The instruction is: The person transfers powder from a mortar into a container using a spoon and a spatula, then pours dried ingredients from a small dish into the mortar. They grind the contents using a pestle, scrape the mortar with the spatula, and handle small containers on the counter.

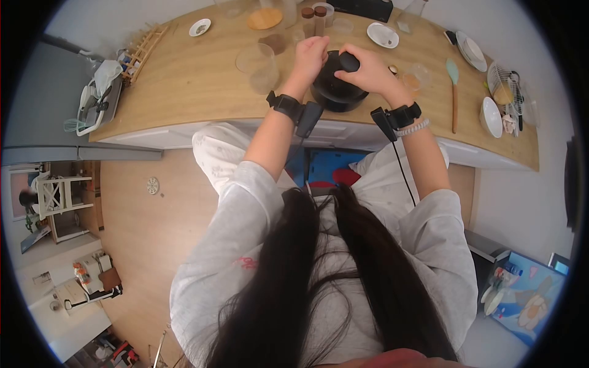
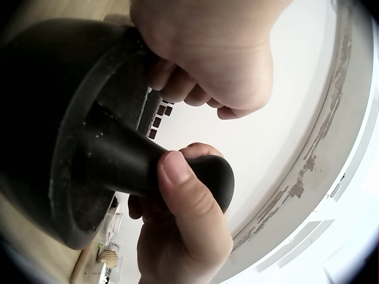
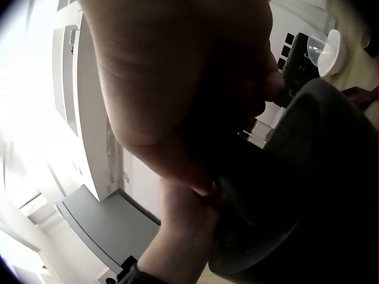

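Note:
A deep black mortar (image 1: 338, 98) stands on the wooden counter in front of the person. Out of its mouth rises a black pestle (image 2: 127, 154) with a rounded knob at the top. The right hand (image 1: 374, 73) grips that knob, its thumb laid along the handle in the left wrist view. At the mortar's far left rim is the left hand (image 1: 308, 59), fingers curled over the edge and holding it. The pestle's lower end and whatever lies in the mortar's bottom are hidden.
Left of the mortar sits a clear glass vessel (image 1: 262, 70). Two brown-topped jars (image 1: 319, 23) and a white plate (image 1: 383, 35) stand behind. To the right are a clear cup (image 1: 417, 76), a teal spatula (image 1: 454, 92) and a white bowl (image 1: 490, 118). The counter's front edge is close.

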A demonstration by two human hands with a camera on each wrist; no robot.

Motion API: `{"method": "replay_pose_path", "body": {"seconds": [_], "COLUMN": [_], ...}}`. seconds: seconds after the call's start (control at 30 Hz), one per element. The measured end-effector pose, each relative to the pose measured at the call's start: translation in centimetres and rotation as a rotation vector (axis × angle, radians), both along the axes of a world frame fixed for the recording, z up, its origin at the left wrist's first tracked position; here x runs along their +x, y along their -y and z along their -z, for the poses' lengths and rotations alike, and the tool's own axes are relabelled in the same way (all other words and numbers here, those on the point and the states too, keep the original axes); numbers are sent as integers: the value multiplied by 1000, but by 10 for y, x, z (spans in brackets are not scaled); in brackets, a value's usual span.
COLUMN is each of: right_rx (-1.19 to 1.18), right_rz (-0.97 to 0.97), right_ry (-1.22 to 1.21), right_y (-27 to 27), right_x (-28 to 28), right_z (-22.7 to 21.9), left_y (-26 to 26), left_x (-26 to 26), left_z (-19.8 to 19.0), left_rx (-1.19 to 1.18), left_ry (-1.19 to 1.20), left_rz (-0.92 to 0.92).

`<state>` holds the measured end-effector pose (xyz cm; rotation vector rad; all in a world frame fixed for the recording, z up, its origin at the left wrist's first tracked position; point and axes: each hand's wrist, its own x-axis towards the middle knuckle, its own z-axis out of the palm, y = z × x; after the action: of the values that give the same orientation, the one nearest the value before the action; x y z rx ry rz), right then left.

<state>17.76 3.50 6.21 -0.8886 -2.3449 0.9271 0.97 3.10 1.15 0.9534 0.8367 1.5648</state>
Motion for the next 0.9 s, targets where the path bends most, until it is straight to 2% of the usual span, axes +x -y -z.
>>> {"method": "replay_pose_path", "body": {"seconds": [0.07, 0.2, 0.3, 0.37, 0.4, 0.47, 0.5, 0.57, 0.6, 0.67, 0.8, 0.87, 0.9], "right_rx": [133, 81, 82, 195, 195, 111, 112, 106, 110, 216, 103, 146, 158], "right_rz": [177, 68, 87, 232, 227, 11, 16, 162, 160, 170, 105, 290, 287], "right_ry": [-11, 8, -46, 161, 160, -1, -1, -25, -25, 196, 71, 72, 65], "right_y": [1, 2, 5, 5, 4, 0, -1, -2, -3, -1, 1, 1, -2], "right_x": [-4, -2, -2, -3, -5, -8, -9, -13, -13, -10, -11, -13, -13], "right_z": [7, 4, 0, -5, -4, 1, 4, 5, 2, -3, -3, -7, -8], "left_y": [-2, 0, 0, -1, -1, 0, -1, -2, 0, 0, -1, -2, 0], "left_x": [1, -1, 1, 0, 0, 1, 1, 1, 1, -1, 2, -1, -1], "left_z": [-2, -3, -1, -2, -2, 0, 0, 1, 0, -1, -1, -3, -3], "left_rx": [-2, 4, -4, -7, 1, 5, 2, 2, 1, 1, -13, -4, 9], "left_ry": [7, -4, 8, 32, 23, 11, 21, 31, 27, 24, 19, 22, 23], "left_rz": [-5, -10, 5, 4, -4, -8, -11, -15, -12, -13, -11, -15, -10]}}
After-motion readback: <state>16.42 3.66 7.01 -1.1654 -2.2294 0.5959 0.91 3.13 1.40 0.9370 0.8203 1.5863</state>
